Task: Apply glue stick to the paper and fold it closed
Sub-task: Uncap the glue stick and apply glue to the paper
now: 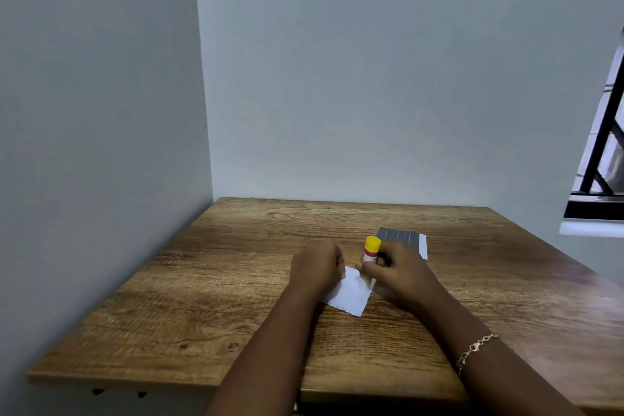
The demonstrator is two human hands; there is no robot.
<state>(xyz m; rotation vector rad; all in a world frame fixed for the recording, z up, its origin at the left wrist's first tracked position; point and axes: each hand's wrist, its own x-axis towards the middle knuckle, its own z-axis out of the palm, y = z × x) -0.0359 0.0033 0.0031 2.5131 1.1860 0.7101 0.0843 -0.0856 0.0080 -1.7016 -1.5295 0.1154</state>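
A small white paper [351, 294] lies on the wooden table [209, 297] near its middle. My left hand [315, 267] rests on the paper's left far corner with curled fingers pinching its edge. My right hand [395, 267] grips a glue stick [370, 250] with a yellow end and a white and red body. The stick stands nearly upright, its lower end at the paper's right far edge. The lower tip is hidden by my fingers.
A dark grey sheet with white lines and a white edge [401, 236] lies flat just behind the glue stick. Walls close off the table at the left and back. A window [604, 159] is at the right.
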